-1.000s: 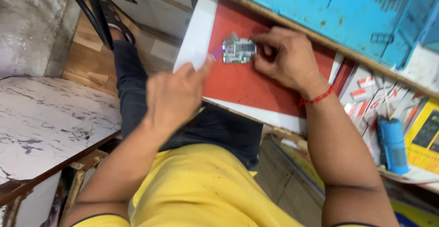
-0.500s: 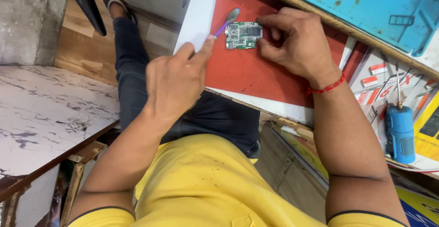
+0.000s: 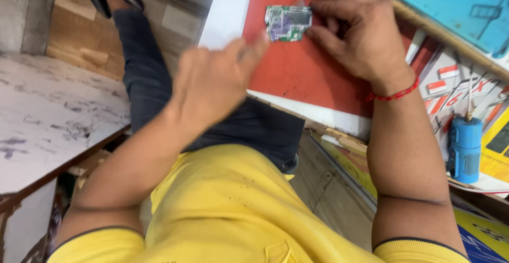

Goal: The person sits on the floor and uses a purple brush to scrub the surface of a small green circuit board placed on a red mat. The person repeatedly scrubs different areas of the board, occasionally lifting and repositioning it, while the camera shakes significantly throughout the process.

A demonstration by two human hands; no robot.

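On red mat (image 3: 307,72) — circuit board (image 3: 288,23) flat, long axis left–right, right hand (image 3: 360,35) pinching

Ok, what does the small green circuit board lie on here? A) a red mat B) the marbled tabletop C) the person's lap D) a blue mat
A: the board lies flat on the red mat, pinned at its right edge by the right hand.

Circuit board (image 3: 289,23) lies on the mat (image 3: 313,77) (container (image 3: 464,149) far right).
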